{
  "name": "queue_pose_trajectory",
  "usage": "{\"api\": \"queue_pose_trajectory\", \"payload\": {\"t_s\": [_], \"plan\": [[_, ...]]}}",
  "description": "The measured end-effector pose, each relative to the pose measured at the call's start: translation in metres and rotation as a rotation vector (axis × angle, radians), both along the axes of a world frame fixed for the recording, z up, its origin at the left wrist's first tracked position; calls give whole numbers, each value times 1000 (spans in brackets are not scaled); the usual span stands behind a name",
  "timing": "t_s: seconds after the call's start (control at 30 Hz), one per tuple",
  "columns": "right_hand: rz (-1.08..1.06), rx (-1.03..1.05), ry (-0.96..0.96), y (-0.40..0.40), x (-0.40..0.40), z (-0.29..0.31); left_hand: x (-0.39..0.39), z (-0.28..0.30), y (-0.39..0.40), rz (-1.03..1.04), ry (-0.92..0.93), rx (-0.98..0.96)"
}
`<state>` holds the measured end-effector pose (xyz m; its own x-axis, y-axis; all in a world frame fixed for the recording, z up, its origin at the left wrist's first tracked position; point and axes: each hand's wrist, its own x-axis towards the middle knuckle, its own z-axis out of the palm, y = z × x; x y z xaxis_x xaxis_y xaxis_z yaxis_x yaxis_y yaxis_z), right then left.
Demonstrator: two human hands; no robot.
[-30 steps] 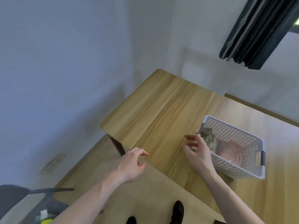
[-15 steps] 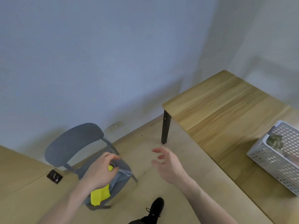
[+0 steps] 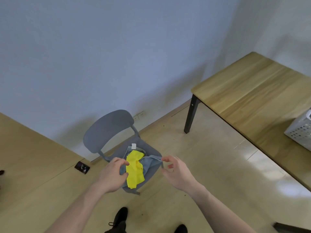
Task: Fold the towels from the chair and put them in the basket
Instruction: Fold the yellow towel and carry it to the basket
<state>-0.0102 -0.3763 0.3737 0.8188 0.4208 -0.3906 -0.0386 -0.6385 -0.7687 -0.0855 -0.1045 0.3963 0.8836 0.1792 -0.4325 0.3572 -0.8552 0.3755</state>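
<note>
A grey chair (image 3: 107, 130) stands by the wall with towels heaped on its seat. A yellow towel (image 3: 134, 169) lies on top of a blue-grey towel (image 3: 149, 163). A patterned towel (image 3: 129, 151) with a white tag shows behind them. My left hand (image 3: 112, 175) has finger and thumb closed on the blue-grey towel's left edge. My right hand (image 3: 176, 172) is at that towel's right corner, fingers spread, a fingertip touching the cloth. A corner of the white perforated basket (image 3: 301, 132) shows on the table at the right edge; its inside is out of view.
The wooden table (image 3: 252, 91) fills the right side, its black leg (image 3: 190, 115) on the floor between table and chair. A small dark object (image 3: 82, 167) lies on the floor left of the chair. My shoes (image 3: 120, 217) are below the seat.
My view has swung left from the table and basket to the chair. Both hands have come down to the towels, the right one crossing over from the basket.
</note>
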Motion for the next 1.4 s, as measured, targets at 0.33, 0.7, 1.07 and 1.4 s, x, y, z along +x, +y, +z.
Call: {"api": "queue_pose_trajectory", "payload": {"t_s": [0.33,0.7,1.07,1.4], "plan": [[-325,-27,43,110,-38,-79,28,-81,103,-128,17,-105],[-366,8,22,172,-24,-270,62,-289,137,-22,2,-247],[-173,-22,-197,204,44,-441,122,-483,149,131,-349,-256],[-75,-5,-331,201,64,-486,123,-532,148,189,-635,-435]]}}
